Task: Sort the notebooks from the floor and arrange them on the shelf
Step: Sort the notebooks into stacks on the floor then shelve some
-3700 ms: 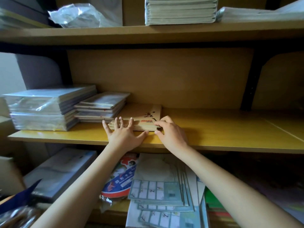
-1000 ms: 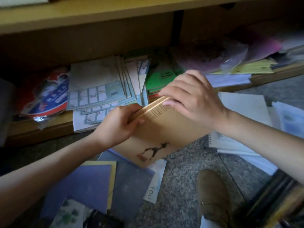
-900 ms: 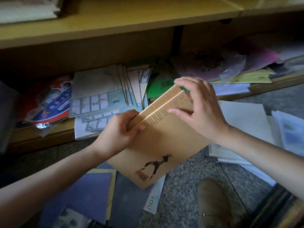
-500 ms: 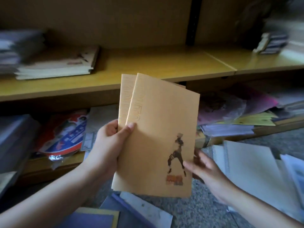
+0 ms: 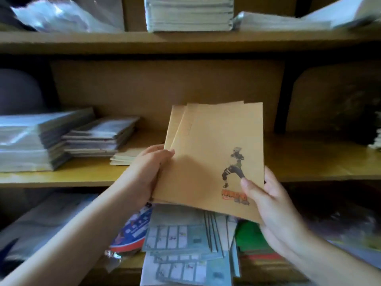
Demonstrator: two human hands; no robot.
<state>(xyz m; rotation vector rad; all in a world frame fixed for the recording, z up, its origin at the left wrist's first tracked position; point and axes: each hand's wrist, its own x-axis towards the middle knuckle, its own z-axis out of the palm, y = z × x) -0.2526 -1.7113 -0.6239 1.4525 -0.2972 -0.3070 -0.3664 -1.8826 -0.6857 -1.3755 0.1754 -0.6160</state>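
Note:
Two tan notebooks (image 5: 208, 153) with a small printed figure on the cover are held upright in front of the middle shelf (image 5: 309, 162). My left hand (image 5: 148, 168) grips their left edge with the thumb on the cover. My right hand (image 5: 268, 203) holds the lower right corner, thumb on the front. Behind them, a low stack of matching tan notebooks (image 5: 125, 156) lies flat on the shelf, partly hidden by my left hand.
Plastic-wrapped stacks (image 5: 31, 141) and a grey notebook pile (image 5: 101, 135) fill the shelf's left end. White stacks (image 5: 187, 14) sit on the top shelf. The bottom shelf holds grid-printed booklets (image 5: 185, 240), green books (image 5: 247, 238) and a red-blue packet (image 5: 134, 230).
I lifted the two tan notebooks from floor level up to the middle shelf. My right hand took hold of the lower right corner, and my view rose from the floor to the shelves.

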